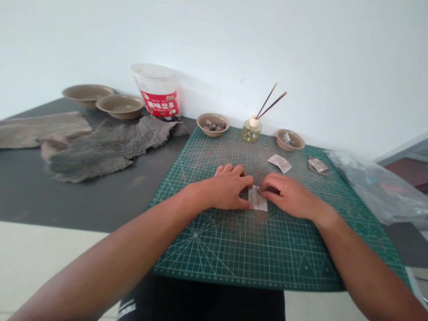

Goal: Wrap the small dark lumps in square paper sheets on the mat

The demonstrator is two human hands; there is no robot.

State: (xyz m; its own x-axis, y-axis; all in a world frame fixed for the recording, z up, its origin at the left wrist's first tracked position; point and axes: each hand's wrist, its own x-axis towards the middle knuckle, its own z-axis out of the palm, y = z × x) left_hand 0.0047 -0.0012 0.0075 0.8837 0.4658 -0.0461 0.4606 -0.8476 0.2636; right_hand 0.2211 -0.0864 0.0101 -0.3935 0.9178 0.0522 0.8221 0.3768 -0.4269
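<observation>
Rests left hand at the left edge of a small, creased white paper square, with thumb and forefinger spread apart and touching it; holds right hand at its upper right, with thumb and forefinger nearly together; cannot tell whether pinching the paper; has the square lying on a green, white-gridded cutting mat, between both hands; has beyond them a folded white paper piece and a clear glass bottle with two dark sticks.
</observation>
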